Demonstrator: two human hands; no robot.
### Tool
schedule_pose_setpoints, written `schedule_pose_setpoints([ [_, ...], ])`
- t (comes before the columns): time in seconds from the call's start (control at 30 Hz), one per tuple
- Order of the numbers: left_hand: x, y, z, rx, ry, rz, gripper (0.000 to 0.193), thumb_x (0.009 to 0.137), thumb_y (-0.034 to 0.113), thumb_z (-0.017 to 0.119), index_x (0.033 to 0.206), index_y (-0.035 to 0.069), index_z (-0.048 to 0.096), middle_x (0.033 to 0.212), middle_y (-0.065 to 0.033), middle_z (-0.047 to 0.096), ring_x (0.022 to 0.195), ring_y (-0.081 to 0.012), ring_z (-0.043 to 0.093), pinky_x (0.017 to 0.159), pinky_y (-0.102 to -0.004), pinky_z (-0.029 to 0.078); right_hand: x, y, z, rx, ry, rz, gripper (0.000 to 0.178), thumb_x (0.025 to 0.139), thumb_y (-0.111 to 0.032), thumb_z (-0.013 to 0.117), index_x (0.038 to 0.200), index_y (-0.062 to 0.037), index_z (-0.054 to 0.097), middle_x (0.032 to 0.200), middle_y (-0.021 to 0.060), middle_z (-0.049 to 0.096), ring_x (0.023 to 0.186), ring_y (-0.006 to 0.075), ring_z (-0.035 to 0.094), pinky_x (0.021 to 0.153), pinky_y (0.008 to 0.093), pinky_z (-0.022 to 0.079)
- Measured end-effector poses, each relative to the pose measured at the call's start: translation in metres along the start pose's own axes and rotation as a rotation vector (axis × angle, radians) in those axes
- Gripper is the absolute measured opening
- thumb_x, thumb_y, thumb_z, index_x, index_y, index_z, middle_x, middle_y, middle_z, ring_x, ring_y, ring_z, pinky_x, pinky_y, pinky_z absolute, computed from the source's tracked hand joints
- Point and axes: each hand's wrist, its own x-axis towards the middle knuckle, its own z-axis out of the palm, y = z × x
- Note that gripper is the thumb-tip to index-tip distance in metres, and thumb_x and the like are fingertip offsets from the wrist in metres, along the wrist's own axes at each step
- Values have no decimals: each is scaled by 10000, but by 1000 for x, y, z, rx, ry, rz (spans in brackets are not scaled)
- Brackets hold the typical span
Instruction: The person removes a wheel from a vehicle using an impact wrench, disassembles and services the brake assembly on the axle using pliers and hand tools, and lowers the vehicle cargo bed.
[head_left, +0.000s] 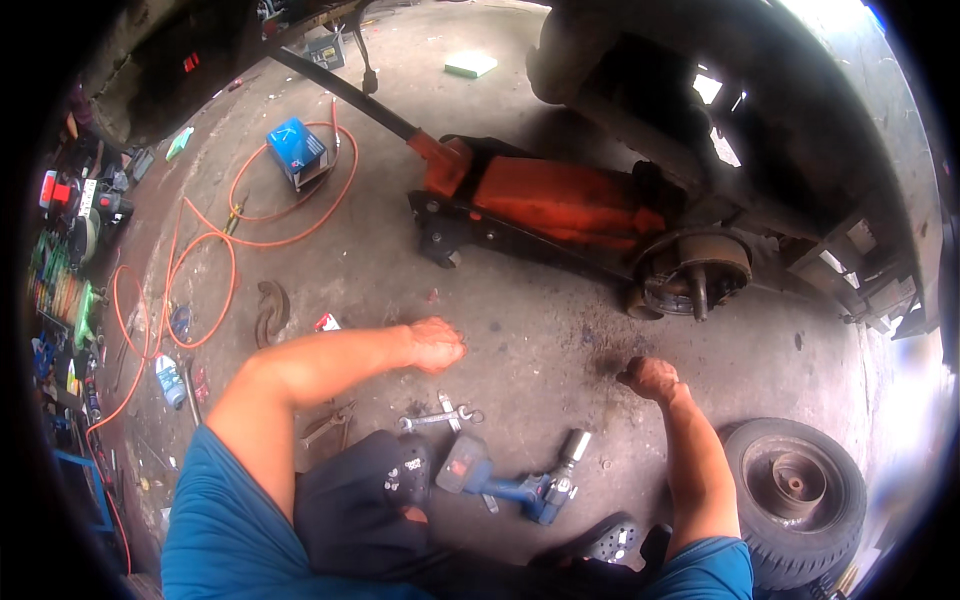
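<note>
My left hand [437,345] is closed above the concrete floor, its fingers curled; whether anything is in them is hidden. To the right, my right hand [655,378] is also closed, with a dark patch at its fingertips that I cannot make out. Beyond my right hand is a bare wheel hub [700,270] with a spindle sticking out. A red floor jack [550,198] reaches under the vehicle beside that hub. In front of me lie a blue cordless impact wrench [515,490] with a socket and a combination wrench [440,418].
A tyre on its rim [795,480] lies at the right. Left of my left hand is a curved brake shoe [271,312]. An orange air hose [235,262] loops across the left floor near a blue box [296,150]. The vehicle's underside [650,110] overhangs the far right.
</note>
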Motion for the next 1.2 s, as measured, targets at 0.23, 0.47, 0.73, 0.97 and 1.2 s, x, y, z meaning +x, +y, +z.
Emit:
schedule_pose_setpoints([
  [0.23,-7,-2,13,-14,11,-40,165,741,125,513,832,19,601,971,-191,626,960,-367,587,840,-457,468,-2,8,-4,5,-114,53,445,852,-446,495,1072,-92,648,1100,137,636,1059,294,587,893,390,458],
  [0.47,-7,-1,18,11,40,3,165,716,118,528,819,24,615,944,-190,636,939,-355,601,824,-441,479,-1,33,8,76,21,42,386,832,-434,552,948,-86,673,987,137,657,963,311,610,827,402,473],
  [0.73,-4,-6,24,30,75,3,184,718,123,539,837,17,630,907,-185,649,907,-345,623,790,-436,496,-1,11,-2,92,40,19,387,834,-429,558,943,-75,670,964,154,658,949,326,612,811,410,476],
  [0.97,-4,-1,11,20,26,-16,195,721,121,533,852,17,634,934,-182,647,932,-348,617,809,-444,490,8,13,6,31,14,13,405,844,-443,557,967,-72,661,976,150,656,950,322,612,818,415,472],
  [1.2,-8,0,7,16,20,-6,201,725,121,533,866,15,629,975,-183,634,967,-346,603,836,-442,481,4,13,6,36,-5,0,400,849,-441,550,975,-77,659,990,137,653,963,316,607,822,411,474],
])
